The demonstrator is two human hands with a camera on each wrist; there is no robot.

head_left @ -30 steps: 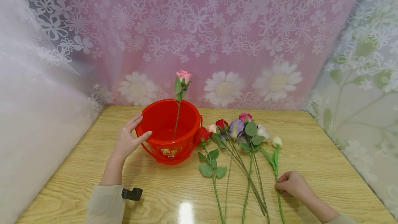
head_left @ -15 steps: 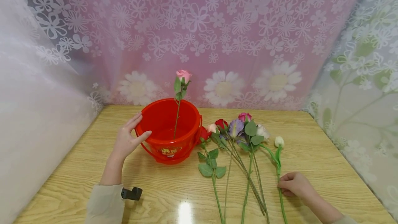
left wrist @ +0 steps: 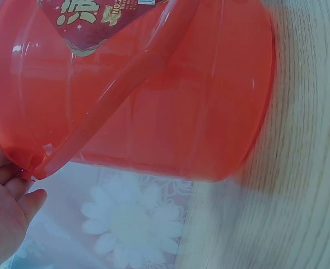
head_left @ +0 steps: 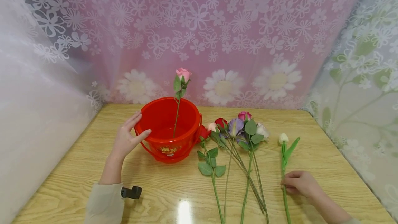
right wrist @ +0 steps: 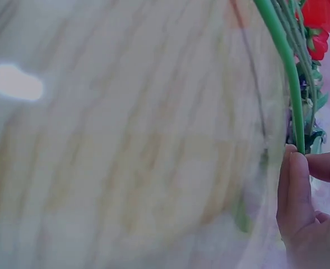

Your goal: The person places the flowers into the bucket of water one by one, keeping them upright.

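At the left rim of a red plastic bucket (head_left: 168, 144), my left hand (head_left: 127, 136) rests with its fingers straight and the thumb spread apart. The left wrist view shows the fingers (left wrist: 5, 171) close by the joint of the bucket handle (left wrist: 114, 95). A pink rose (head_left: 183, 75) stands in the bucket, leaning a little. On the right, a white tulip (head_left: 283, 139) with green leaves is held by its stem in my right hand (head_left: 300, 184). Thumb and fingertips pinch that green stem (right wrist: 293, 89) in the right wrist view.
Between bucket and tulip lie several flowers, among them a red rose (head_left: 204, 133), a purple flower (head_left: 236, 126), a magenta rose (head_left: 244, 115) and a white flower (head_left: 262, 131). Their stems cross toward the front of the wooden table (head_left: 155, 196). A floral curtain (head_left: 217, 44) hangs behind.
My right hand has moved the tulip slightly to the right, away from the other flowers, and its leaves have turned to the right. My left hand stays at the bucket rim.
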